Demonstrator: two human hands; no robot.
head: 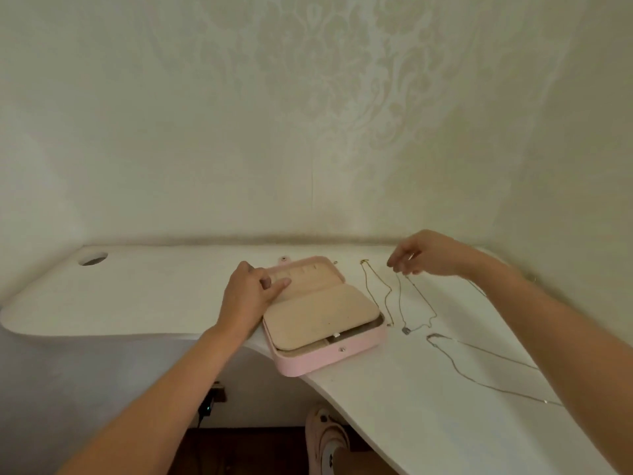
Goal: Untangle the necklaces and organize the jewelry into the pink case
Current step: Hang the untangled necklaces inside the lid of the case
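We see our white desk (137, 296) bearing the open pink case (356, 351) at its front edge, beige lining up. Our left hand (250, 296) rests on the case's left side, one digit on the lining; whether it grips, we cannot tell. Our right hand (431, 257) pinches the pendant chain (407, 330), which trails on the desk between a gold chain (363, 262) and a long silver chain (432, 336)

A single wide-angle view from the person's head looks forward and down across a white desk (137, 296) toward the patterned wall (342, 97), near enough that both forearms (164, 382) enter from the bottom edge; the pink case (329, 358) and a necklace (406, 330) beside it lie near mid-frame
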